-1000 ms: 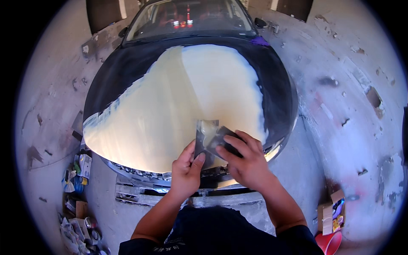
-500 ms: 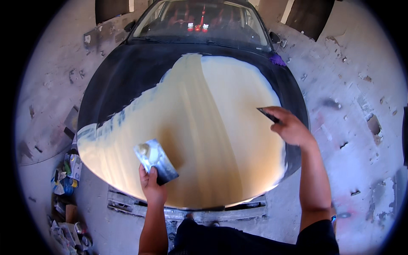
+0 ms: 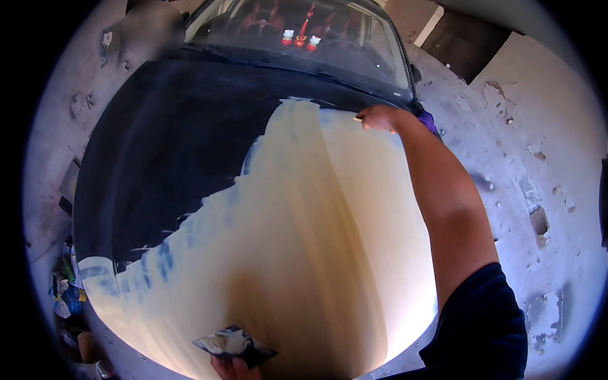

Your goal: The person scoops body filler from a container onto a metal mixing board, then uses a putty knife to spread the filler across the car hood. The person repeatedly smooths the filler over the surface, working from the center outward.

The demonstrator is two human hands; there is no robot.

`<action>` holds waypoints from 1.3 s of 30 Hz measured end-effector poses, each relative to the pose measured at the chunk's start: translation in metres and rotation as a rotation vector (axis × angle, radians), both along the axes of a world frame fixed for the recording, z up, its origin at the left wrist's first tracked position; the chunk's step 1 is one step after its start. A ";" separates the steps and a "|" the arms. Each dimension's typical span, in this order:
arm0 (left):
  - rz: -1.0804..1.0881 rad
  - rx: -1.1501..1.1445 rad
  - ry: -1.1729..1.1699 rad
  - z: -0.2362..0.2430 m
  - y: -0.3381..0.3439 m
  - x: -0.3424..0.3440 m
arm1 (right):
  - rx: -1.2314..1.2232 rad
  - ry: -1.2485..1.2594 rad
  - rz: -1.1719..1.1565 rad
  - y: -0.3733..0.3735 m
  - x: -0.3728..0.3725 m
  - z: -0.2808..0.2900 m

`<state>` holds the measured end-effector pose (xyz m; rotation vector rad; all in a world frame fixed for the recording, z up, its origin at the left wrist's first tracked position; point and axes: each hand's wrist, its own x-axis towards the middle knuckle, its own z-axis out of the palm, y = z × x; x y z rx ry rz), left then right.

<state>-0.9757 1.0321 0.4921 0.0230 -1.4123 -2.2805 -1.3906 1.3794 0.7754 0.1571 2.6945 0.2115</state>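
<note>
Cream-coated car hood (image 3: 304, 253), right hand (image 3: 380, 118) outstretched, left hand (image 3: 233, 368) gripping palette (image 3: 233, 345)

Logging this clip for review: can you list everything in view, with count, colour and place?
Car hood: one, dark blue, centre, largely coated in cream filler.
Windshield: one, top; small red and white figures behind it.
Clutter of cans and rags: several, mixed colours, floor lower left.
Concrete floor: grey, stained, right.
Dark flat mixing board: one, bottom centre, in left hand grip.
Right hand: at the filler's top edge, pressing a thin spreader.
</note>
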 end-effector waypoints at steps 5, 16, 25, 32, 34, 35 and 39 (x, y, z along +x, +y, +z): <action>-0.010 -1.092 -0.245 -0.022 -0.042 0.049 | 0.154 -0.043 0.206 -0.040 -0.090 -0.026; 0.048 -0.915 -0.253 0.008 -0.025 0.012 | 0.223 -0.070 0.166 -0.022 -0.158 -0.056; 0.054 -0.916 -0.276 0.019 -0.018 0.007 | 0.099 -0.060 0.002 -0.036 -0.143 -0.045; 0.063 -0.924 -0.320 0.029 -0.013 0.020 | 0.037 0.066 0.139 -0.038 -0.120 -0.047; 0.081 -1.073 -0.245 0.046 -0.013 -0.002 | 0.047 -0.008 0.067 -0.036 -0.118 -0.047; 0.093 -1.148 -0.208 0.051 -0.012 -0.008 | 0.049 -0.045 0.035 -0.037 -0.116 -0.046; 0.126 -1.057 -0.255 0.036 -0.012 0.004 | 0.028 -0.071 0.067 -0.039 -0.096 -0.044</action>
